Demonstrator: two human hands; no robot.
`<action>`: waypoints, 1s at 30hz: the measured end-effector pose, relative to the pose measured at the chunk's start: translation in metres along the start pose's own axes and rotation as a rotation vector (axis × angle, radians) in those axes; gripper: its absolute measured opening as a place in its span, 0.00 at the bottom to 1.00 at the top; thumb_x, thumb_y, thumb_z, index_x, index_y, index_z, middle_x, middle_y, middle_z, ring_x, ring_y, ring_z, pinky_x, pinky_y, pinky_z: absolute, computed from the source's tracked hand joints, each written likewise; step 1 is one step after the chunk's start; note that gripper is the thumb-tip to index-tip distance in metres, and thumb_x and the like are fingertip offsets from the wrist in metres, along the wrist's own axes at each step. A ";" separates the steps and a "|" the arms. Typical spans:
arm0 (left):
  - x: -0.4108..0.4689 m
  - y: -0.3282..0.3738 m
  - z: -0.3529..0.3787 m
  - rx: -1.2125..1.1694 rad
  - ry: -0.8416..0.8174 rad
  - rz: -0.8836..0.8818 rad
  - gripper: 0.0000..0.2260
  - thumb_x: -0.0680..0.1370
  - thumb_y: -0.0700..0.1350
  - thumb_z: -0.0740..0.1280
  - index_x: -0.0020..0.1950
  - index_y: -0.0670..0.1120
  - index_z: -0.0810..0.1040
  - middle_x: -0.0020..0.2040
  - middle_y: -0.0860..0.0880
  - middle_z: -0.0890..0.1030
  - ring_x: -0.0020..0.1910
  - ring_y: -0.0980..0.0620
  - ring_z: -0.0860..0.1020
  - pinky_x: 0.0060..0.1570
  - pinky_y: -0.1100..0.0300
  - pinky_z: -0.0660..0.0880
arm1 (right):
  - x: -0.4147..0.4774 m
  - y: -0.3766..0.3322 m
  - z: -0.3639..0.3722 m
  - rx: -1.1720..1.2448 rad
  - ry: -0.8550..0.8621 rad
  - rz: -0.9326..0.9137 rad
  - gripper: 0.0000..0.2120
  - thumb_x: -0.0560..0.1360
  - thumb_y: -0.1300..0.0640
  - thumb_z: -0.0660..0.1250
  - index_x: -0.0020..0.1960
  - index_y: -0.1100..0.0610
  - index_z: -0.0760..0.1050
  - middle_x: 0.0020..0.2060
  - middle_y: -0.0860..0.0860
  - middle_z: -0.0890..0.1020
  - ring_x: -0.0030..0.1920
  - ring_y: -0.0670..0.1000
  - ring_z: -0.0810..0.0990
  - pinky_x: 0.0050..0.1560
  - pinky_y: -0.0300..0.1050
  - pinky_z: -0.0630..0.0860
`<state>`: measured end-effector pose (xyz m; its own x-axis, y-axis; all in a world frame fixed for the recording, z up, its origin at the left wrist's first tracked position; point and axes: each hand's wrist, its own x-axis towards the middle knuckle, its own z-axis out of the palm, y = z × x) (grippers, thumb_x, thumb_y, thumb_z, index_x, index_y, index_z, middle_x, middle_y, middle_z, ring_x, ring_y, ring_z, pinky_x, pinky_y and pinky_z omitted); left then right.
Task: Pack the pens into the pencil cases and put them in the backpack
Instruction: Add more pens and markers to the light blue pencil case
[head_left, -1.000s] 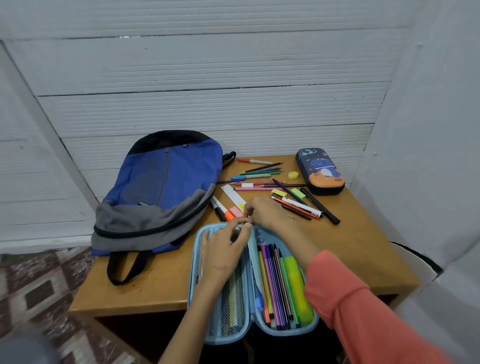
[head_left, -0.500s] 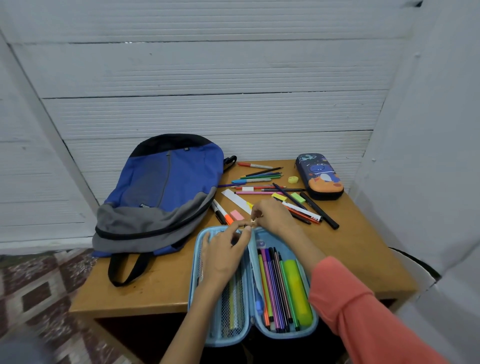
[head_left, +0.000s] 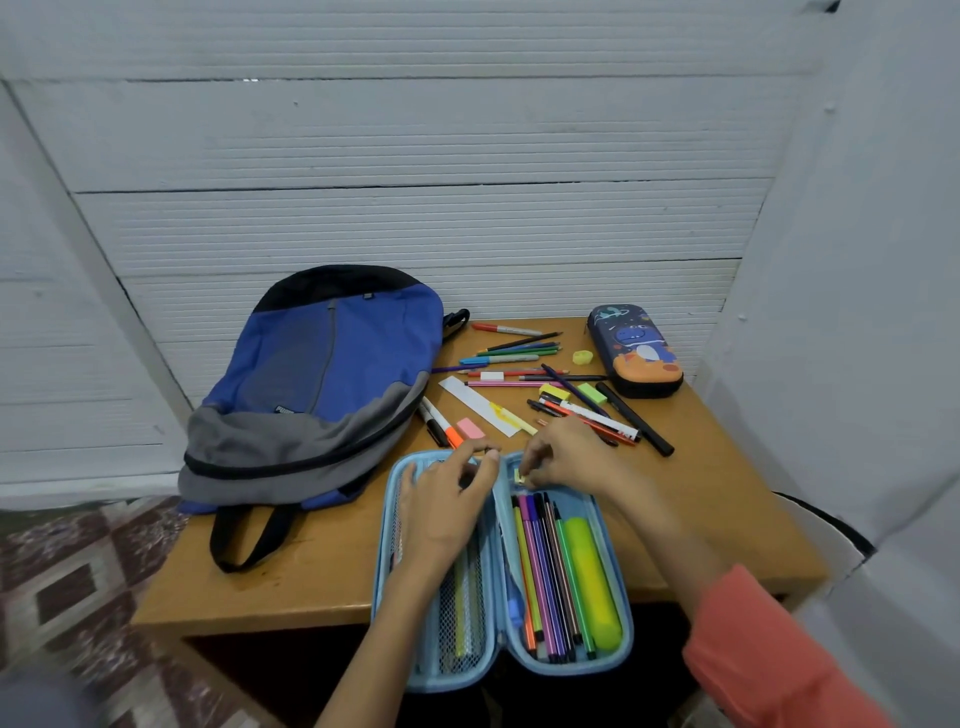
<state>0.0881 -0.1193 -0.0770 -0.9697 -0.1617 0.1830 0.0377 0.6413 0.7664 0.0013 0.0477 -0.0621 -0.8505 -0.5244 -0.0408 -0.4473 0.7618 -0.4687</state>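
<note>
Right hand (head_left: 566, 457) fingers (head_left: 534, 469) pinched a small yellow piece (head_left: 518, 475), narrow grip, at the far end of the open light-blue pencil case (head_left: 627, 631), right half, just above the fineliner pens (head_left: 545, 571) and yellow highlighter (head_left: 592, 577). Left hand (head_left: 447, 501) lay on the mesh half, fingertips bent near the spine; gripping or only pressing, couldn't tell. Probably best: seat the piece low beyond the pen tips and keep the left hand down, since the case overhung the bench (head_left: 311, 571) edge. Loose pens (head_left: 519, 353) lay beyond, backpack (head_left: 332, 364) left.
</note>
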 end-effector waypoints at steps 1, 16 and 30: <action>0.000 0.000 0.000 0.003 -0.004 -0.006 0.09 0.81 0.59 0.57 0.55 0.63 0.75 0.28 0.57 0.72 0.37 0.56 0.75 0.69 0.45 0.59 | 0.000 -0.001 0.001 0.006 0.008 -0.002 0.07 0.67 0.58 0.77 0.45 0.54 0.85 0.39 0.46 0.83 0.39 0.42 0.79 0.38 0.32 0.72; 0.000 -0.005 0.001 -0.016 0.020 0.004 0.09 0.81 0.59 0.57 0.55 0.63 0.75 0.32 0.58 0.76 0.42 0.58 0.77 0.72 0.48 0.55 | 0.019 0.018 -0.016 0.064 0.441 0.199 0.07 0.76 0.56 0.68 0.51 0.52 0.83 0.48 0.48 0.84 0.49 0.48 0.80 0.48 0.47 0.77; 0.001 -0.007 0.003 -0.019 0.039 0.021 0.08 0.81 0.59 0.56 0.54 0.64 0.74 0.35 0.56 0.80 0.42 0.60 0.77 0.69 0.53 0.54 | 0.036 0.076 -0.030 -0.334 0.326 0.388 0.08 0.73 0.60 0.71 0.51 0.60 0.77 0.52 0.57 0.78 0.52 0.57 0.77 0.42 0.45 0.70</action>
<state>0.0860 -0.1217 -0.0841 -0.9586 -0.1777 0.2226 0.0628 0.6304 0.7737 -0.0714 0.0981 -0.0730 -0.9863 -0.0809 0.1437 -0.1050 0.9800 -0.1691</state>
